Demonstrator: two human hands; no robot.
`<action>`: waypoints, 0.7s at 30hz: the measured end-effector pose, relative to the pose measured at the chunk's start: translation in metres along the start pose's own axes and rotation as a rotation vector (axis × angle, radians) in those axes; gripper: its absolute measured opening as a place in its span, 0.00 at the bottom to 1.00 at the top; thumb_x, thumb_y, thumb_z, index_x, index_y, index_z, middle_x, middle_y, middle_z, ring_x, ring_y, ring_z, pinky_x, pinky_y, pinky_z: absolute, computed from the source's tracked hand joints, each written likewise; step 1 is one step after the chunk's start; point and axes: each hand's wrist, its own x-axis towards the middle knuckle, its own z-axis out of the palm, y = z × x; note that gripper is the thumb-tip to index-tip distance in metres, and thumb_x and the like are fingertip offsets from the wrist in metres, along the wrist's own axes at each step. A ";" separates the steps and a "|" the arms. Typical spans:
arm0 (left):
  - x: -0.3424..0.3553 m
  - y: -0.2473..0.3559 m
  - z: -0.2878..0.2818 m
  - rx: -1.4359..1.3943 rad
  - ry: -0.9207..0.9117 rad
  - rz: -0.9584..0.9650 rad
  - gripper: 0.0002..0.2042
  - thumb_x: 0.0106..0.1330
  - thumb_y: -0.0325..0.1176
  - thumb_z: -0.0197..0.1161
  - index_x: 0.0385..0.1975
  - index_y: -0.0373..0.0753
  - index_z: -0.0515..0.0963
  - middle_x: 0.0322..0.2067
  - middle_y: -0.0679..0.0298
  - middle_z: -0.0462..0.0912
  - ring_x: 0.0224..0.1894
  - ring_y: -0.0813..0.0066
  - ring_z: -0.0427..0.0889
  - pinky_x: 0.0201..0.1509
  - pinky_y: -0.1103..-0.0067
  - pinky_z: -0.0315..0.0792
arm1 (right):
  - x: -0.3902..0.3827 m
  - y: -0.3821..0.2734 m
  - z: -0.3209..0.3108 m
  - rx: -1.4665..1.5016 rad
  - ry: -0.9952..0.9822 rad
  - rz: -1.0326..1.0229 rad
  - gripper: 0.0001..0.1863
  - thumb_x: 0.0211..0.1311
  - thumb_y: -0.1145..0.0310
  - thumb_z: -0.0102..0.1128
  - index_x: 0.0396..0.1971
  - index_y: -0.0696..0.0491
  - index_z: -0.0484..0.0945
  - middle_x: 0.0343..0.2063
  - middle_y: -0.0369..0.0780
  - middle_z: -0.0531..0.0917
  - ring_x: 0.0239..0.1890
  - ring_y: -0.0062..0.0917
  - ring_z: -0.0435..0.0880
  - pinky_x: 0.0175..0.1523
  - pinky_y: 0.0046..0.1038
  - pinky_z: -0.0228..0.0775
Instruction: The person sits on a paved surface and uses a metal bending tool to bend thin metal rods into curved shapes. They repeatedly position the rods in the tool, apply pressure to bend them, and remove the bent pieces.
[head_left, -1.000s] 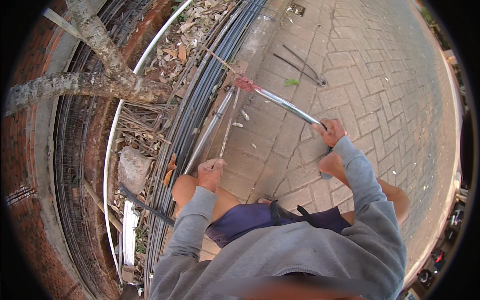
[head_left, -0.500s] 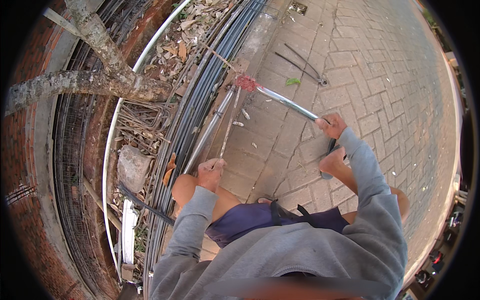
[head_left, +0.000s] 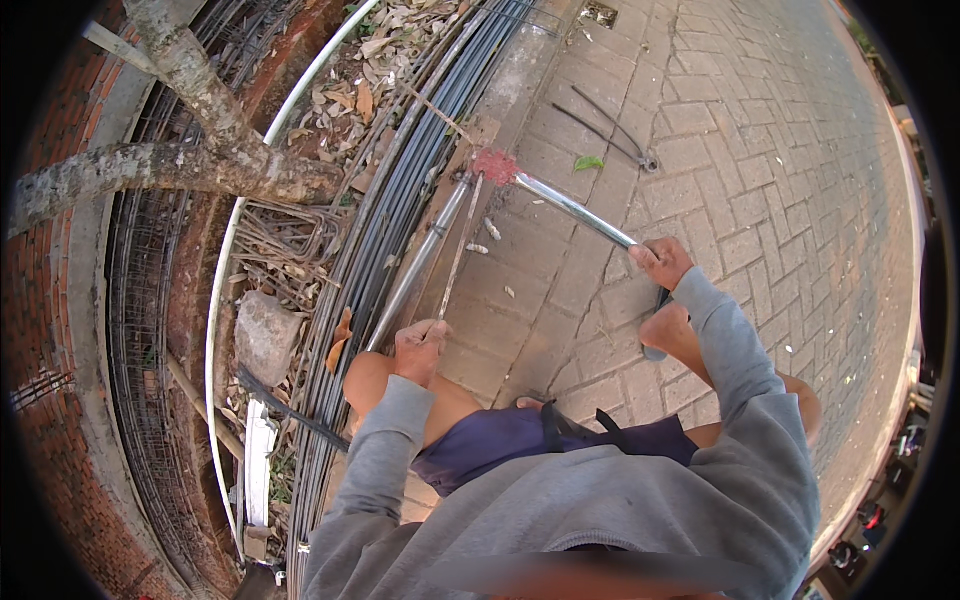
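Note:
My left hand (head_left: 421,350) is closed around the near end of a thin steel rod (head_left: 461,250), just past my left knee. That rod runs away from me to a red metal bending tool (head_left: 493,166) low over the paving. A silver tubular handle (head_left: 575,208) reaches out from the tool to the right, and my right hand (head_left: 664,264) grips its near end. Another silver tube (head_left: 415,265) extends from the tool toward my left knee, alongside the rod. Beyond the tool, a thin length of rod (head_left: 437,112) shows over the bundled bars.
Long steel bars (head_left: 370,240) lie bundled to my left, beside a rock (head_left: 268,333) and bent metal stirrups (head_left: 290,238). A tree branch (head_left: 160,165) juts in from the left. A bent black rod tool (head_left: 610,130) and a green leaf (head_left: 589,162) rest on the paving.
My right hand and the silver handle have swung slightly toward me. My left hand and the rod in it have stayed about where they were.

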 end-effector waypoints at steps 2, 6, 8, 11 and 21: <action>-0.001 0.002 -0.001 -0.006 -0.002 -0.037 0.11 0.77 0.31 0.65 0.33 0.32 0.86 0.19 0.76 0.70 0.22 0.87 0.62 0.26 0.81 0.55 | -0.002 0.005 0.002 -0.075 -0.022 0.068 0.36 0.73 0.36 0.60 0.32 0.61 0.86 0.22 0.50 0.82 0.26 0.37 0.81 0.35 0.43 0.72; -0.001 0.005 -0.004 -0.017 -0.017 -0.058 0.11 0.77 0.32 0.65 0.33 0.32 0.86 0.18 0.77 0.68 0.22 0.87 0.61 0.26 0.81 0.54 | 0.000 0.002 0.001 -0.051 -0.054 0.031 0.35 0.73 0.36 0.61 0.33 0.60 0.86 0.21 0.49 0.82 0.25 0.37 0.81 0.33 0.43 0.71; 0.000 0.006 -0.005 -0.016 -0.016 -0.075 0.11 0.77 0.32 0.65 0.33 0.32 0.86 0.18 0.77 0.68 0.22 0.87 0.60 0.25 0.81 0.54 | -0.001 -0.009 0.000 -0.075 -0.095 0.076 0.35 0.73 0.36 0.62 0.31 0.60 0.86 0.18 0.45 0.80 0.21 0.32 0.79 0.28 0.40 0.70; 0.003 0.006 -0.005 0.020 0.005 -0.134 0.12 0.77 0.34 0.65 0.33 0.33 0.86 0.19 0.76 0.68 0.21 0.87 0.60 0.25 0.80 0.54 | -0.003 -0.025 -0.021 0.486 -0.334 0.257 0.35 0.72 0.36 0.63 0.25 0.58 0.84 0.16 0.38 0.77 0.16 0.23 0.74 0.21 0.32 0.63; 0.025 0.032 -0.060 -0.016 -0.155 -0.229 0.09 0.79 0.30 0.62 0.38 0.32 0.85 0.18 0.75 0.69 0.17 0.87 0.59 0.20 0.82 0.53 | -0.019 -0.062 -0.010 0.783 -0.569 0.422 0.34 0.72 0.34 0.62 0.23 0.53 0.76 0.13 0.31 0.70 0.12 0.14 0.64 0.16 0.24 0.51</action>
